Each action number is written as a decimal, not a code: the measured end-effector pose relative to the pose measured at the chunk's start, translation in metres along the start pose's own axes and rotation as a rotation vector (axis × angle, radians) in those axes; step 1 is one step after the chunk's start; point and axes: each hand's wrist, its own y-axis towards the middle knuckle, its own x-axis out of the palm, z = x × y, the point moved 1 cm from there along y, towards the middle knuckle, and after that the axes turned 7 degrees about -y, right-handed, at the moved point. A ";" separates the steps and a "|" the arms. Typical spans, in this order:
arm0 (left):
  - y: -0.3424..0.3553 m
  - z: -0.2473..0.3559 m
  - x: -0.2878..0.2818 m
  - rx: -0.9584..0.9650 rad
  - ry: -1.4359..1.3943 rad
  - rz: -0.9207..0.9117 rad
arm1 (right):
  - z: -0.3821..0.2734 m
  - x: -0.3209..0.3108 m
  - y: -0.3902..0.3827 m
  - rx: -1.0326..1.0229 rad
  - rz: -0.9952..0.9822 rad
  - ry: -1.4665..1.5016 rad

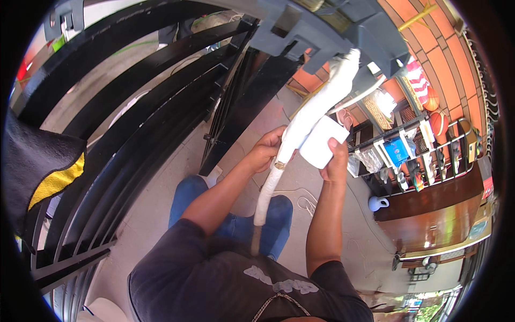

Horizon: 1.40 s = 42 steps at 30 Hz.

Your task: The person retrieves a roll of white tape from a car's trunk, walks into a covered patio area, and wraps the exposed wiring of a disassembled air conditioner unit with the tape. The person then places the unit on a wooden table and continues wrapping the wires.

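Head view. My left hand (266, 149) is closed around a long white wrapped pipe (314, 115), the grip sitting low on the thick wrapped part, just above a tan band where the wrap narrows. The pipe's long axis runs on a slant: from my grip it rises up and to the right to a grey bracket (300, 29) overhead, and below my grip it drops, thinner, toward my knees. My right hand (335, 161) holds a white roll of tape (322, 142), thumb over its near face, fingers behind it; that grip is closed on the roll. The roll lies just to the right of my left grip and touches the pipe's side, or sits so near it that I cannot tell a gap. Both hands are about equally near the pipe; the left is the one actually on it.

Containers: well off to the right of my right grip stands a shelf rack (424, 150) carrying small packets and bottles, too small to identify. A white jug (378, 203) sits on the floor below that rack; contents not visible. Left of my left grip runs a black railing (139, 107).
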 end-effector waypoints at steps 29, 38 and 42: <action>-0.004 0.013 0.033 0.364 0.316 0.298 | -0.011 -0.003 -0.018 -0.107 0.033 0.431; 0.016 0.017 0.000 0.079 0.367 0.174 | -0.044 -0.029 -0.022 -0.162 -0.187 0.553; 0.018 0.013 0.000 0.094 0.342 0.213 | -0.063 -0.033 -0.021 -0.177 0.033 0.293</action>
